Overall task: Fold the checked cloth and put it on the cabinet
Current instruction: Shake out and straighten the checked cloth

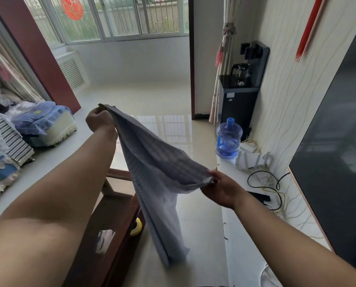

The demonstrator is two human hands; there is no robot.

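Observation:
The grey checked cloth (158,179) hangs in the air in front of me, stretched between both hands, with its lower part drooping toward the floor. My left hand (99,119) pinches one upper corner, held high and far out. My right hand (222,189) grips the other corner, lower and nearer, just beside the low white cabinet (241,235) that runs along the right wall. The cloth looks doubled over along its top edge.
On the cabinet lie a white router (253,160), tangled cables (270,183) and a black box (260,196). A blue water jug (227,139) and a dark water dispenser (239,96) stand beyond. A dark wooden table (110,228) is at my left, a sofa with bedding (42,123) further left.

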